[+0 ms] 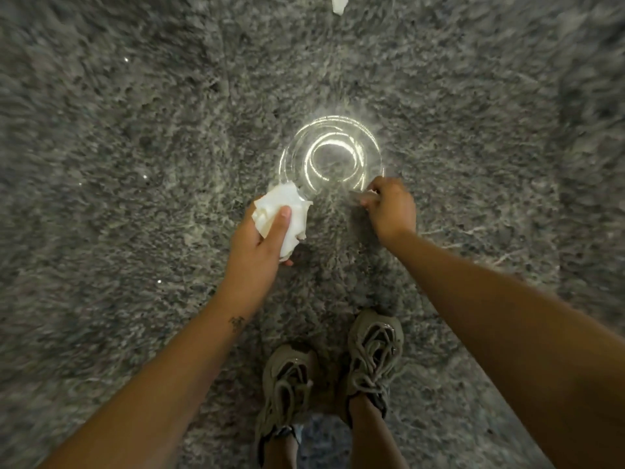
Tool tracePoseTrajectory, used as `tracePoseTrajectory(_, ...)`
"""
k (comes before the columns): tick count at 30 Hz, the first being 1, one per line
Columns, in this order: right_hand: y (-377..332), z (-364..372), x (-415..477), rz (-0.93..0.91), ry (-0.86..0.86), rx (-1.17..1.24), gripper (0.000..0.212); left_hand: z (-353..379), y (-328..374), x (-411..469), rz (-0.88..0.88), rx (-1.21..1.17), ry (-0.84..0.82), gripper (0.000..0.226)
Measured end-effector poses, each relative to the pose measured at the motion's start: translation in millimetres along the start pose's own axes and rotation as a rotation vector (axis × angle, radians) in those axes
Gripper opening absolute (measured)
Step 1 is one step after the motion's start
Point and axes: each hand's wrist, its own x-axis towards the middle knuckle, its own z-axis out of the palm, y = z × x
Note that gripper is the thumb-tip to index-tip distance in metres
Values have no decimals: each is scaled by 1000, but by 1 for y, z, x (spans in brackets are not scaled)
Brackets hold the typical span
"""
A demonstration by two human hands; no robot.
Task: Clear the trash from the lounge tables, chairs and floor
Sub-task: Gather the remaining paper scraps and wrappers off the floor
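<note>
Two bare forearms entered from the 7 and 4 o'clock corners of the view and converged toward the centre. A small dark mark (pixel 236 321) was noted on the left wrist. Between the forearms, at 6 o'clock, a pair of tan laced shoes (pixel 373 353) stood on a grey shag carpet (pixel 135 130) that filled the whole view.

The left hand (pixel 260 238), just left of centre, held a crumpled white paper (pixel 282 204). Its fingers (pixel 282 225) were clenched round the wad, with the thumb laid across the front.

The right hand (pixel 390 208), just right of centre, was curled over the near rim of a clear round dish (pixel 333 157), grasping that rim at the dish's 5 o'clock edge. The dish lay on the carpet just above centre, open side up, with bright rings of glare across it. Blur prevented telling whether it was a dish or a cup. The paper's upper corner touched or overlapped the dish's 7 o'clock edge.

A further white scrap (pixel 338 3) lay on the carpet at 12 o'clock, cut by the frame's edge, well apart from both hands.
</note>
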Motion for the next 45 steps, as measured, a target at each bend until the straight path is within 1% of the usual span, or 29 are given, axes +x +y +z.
tracePoseTrajectory(3,-32,-69,-28,-13,33,152,16,-13,61,-26,-3,-25,-7,27)
tracePoseTrajectory(5,-52,-119,-42,-60,51,206,11,-20,104,-39,32,-28,1,23)
tracePoseTrajectory(8,-79,-188,-52,-97,67,269,4,-28,167,-51,86,-40,75,10)
tracePoseTrajectory(9,-88,-208,-53,-109,70,279,3,-31,187,-53,99,-48,102,9)
tracePoseTrajectory(11,-109,-245,-51,-122,78,302,5,-39,226,-56,121,-76,132,11)
tracePoseTrajectory(14,-142,-292,-37,-108,108,354,3,-51,280,-52,178,-109,147,12)
tracePoseTrajectory(16,-163,-313,-22,-93,120,373,4,-61,305,-44,205,-116,168,19)
tracePoseTrajectory(18,-182,-324,-5,-72,119,414,10,-70,320,-30,205,-117,185,24)
tracePoseTrajectory(21,-205,-324,32,6,158,503,18,-84,331,5,221,-123,203,24)
tracePoseTrajectory(24,-221,-305,77,92,185,537,17,-96,333,50,223,-101,227,20)
tracePoseTrajectory(27,-229,-277,123,213,196,509,14,-108,328,102,178,-79,217,18)
tracePoseTrajectory(30,-232,-250,165,314,175,452,13,-120,327,155,133,-33,194,30)
tracePoseTrajectory(31,-232,-243,176,352,167,439,13,-124,329,171,131,-7,178,29)
tracePoseTrajectory(33,-231,-231,196,446,166,432,15,-128,333,200,123,40,128,22)
tracePoseTrajectory(36,-226,-214,220,561,168,406,17,-129,333,236,107,57,83,17)
tracePoseTrajectory(38,-220,-201,237,602,158,388,18,-126,326,258,86,50,88,16)
tracePoseTrajectory(42,-211,-169,265,669,112,415,13,-112,306,296,23,37,101,19)
tracePoseTrajectory(44,-205,-150,278,688,105,441,11,-103,292,312,-11,10,99,11)
tracePoseTrajectory(45,-203,-139,286,687,100,448,11,-98,284,320,-18,2,104,11)
